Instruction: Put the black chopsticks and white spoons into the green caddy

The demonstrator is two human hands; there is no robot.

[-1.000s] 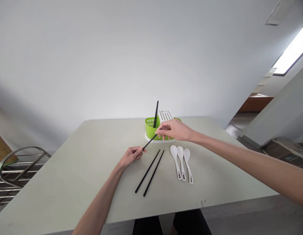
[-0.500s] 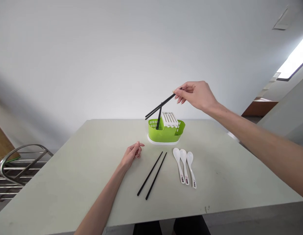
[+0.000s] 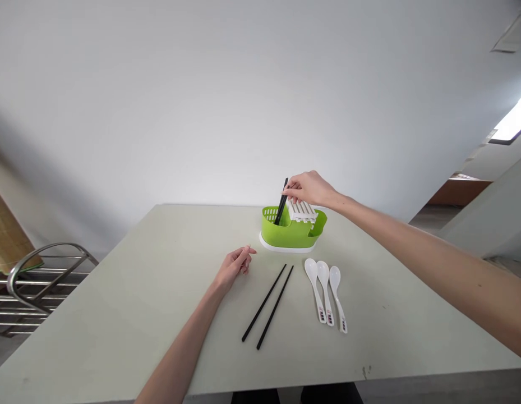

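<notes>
My right hand (image 3: 305, 188) pinches black chopsticks (image 3: 282, 203) near their upper ends. They stand steeply, their lower ends inside the left compartment of the green cutlery holder (image 3: 285, 235); how many of the chopsticks there are in my fingers is hard to make out. Over the holder's middle sits a white slotted rack (image 3: 302, 211), just below my right hand. My left hand (image 3: 237, 265) rests on the table, fingers loosely bent and apart, with nothing in it. Two more black chopsticks (image 3: 271, 306) lie side by side to its right.
Three white spoons (image 3: 326, 292) lie together right of the loose chopsticks, bowls toward the holder. The pale table (image 3: 171, 280) meets a plain wall (image 3: 201, 112) at the back. A metal rack (image 3: 45, 280) stands off the table's left side.
My right hand has come down and left, bringing the chopsticks from slanting above the holder to standing in its left compartment. My left hand keeps its place. The view has shifted slightly.
</notes>
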